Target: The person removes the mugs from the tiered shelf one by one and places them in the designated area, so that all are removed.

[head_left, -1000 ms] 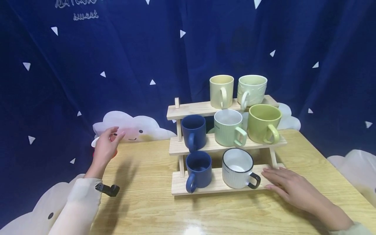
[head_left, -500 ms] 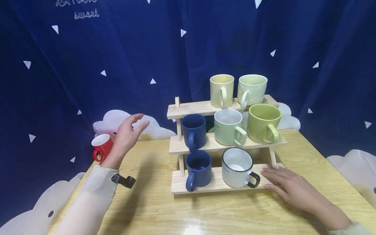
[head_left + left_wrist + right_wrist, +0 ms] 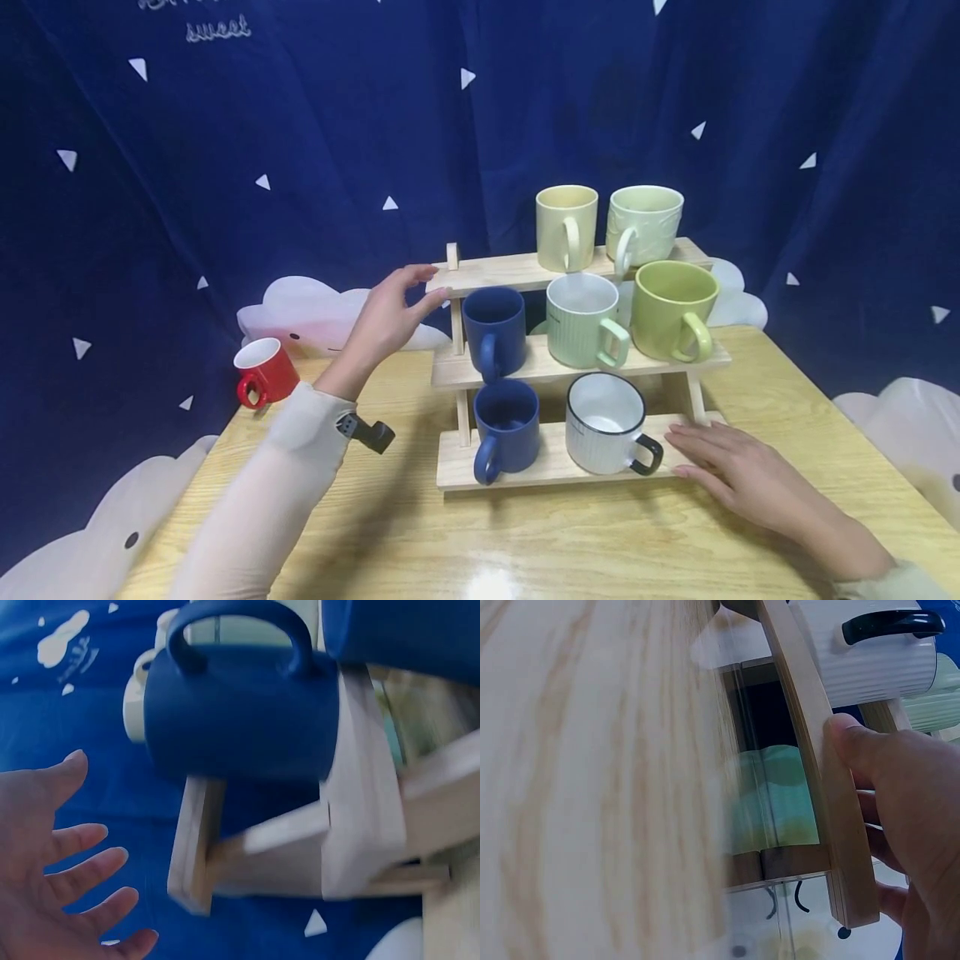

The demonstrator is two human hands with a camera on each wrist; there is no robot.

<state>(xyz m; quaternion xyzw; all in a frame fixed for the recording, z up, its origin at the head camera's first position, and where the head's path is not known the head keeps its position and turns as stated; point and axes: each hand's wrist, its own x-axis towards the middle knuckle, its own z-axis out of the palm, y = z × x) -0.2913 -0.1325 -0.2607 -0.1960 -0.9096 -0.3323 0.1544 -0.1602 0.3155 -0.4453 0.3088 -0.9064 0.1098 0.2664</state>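
A three-tier wooden shelf rack (image 3: 491,272) holds several mugs. My left hand (image 3: 386,321) is at the left end of the top board, thumb and fingers spread; the left wrist view shows a gap between them and the wood. Closest to it is a dark blue mug (image 3: 495,332) on the middle tier. My right hand (image 3: 742,479) holds the right end of the bottom board (image 3: 851,889), with the thumb at its front edge and fingers over its top. Beside it stands a white mug (image 3: 604,429) with black rim and handle.
A red mug (image 3: 268,372) stands at the table's left edge, behind my left forearm. Other mugs are a second blue one (image 3: 507,429), a ribbed mint one (image 3: 576,333), an olive one (image 3: 667,321), a cream one (image 3: 555,237) and a pale green one (image 3: 656,229).
My left hand has moved right, away from the red mug, to the top board's left end. The red mug has come into view from behind it. My right hand stays put.
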